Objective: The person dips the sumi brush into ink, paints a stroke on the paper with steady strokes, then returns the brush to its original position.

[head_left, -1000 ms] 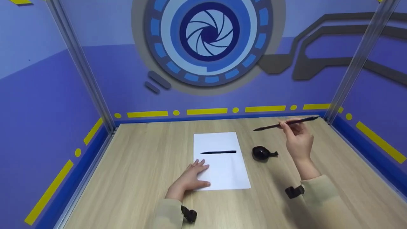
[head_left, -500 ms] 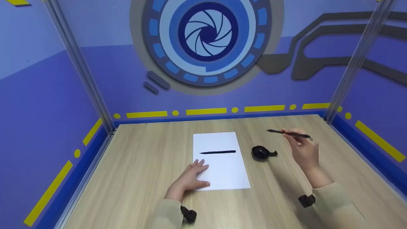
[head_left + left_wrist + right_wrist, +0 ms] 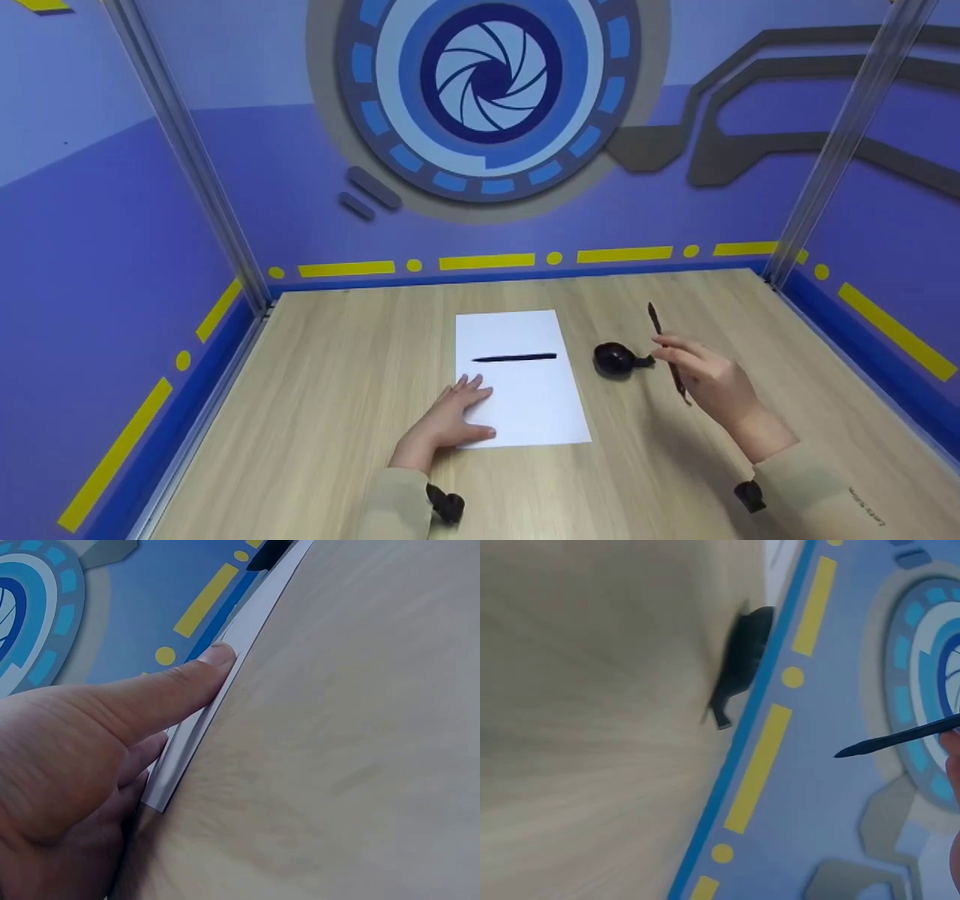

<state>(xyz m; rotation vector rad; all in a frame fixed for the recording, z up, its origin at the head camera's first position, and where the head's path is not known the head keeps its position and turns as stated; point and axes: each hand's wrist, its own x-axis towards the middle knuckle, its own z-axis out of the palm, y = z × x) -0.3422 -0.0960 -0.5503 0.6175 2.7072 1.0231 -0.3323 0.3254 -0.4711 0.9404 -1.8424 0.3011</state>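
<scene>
My left hand [image 3: 448, 423] rests spread on the lower left part of a white sheet of paper [image 3: 534, 409], its thumb along the near edge. In the left wrist view the thumb presses near the paper's edge. Across the sheet runs a thin black bar [image 3: 516, 358], pointed at its left end. My right hand [image 3: 720, 384] pinches a slim black writing brush [image 3: 655, 319] in the air, right of the paper. The right wrist view shows the brush's tapered tip. Just left of that hand sits a small round black object [image 3: 613, 360] with a short stub like a handle.
The wood-grain table [image 3: 352, 360] is enclosed by blue printed panels [image 3: 480, 232] at the back and both sides. Metal posts [image 3: 202, 172] stand at the back corners. Black wrist cameras [image 3: 445, 505] sit on both sleeves.
My right hand has come nearer and lower, turning the brush from lying crosswise to pointing away from me. The left hand, paper and round black object have stayed in place.
</scene>
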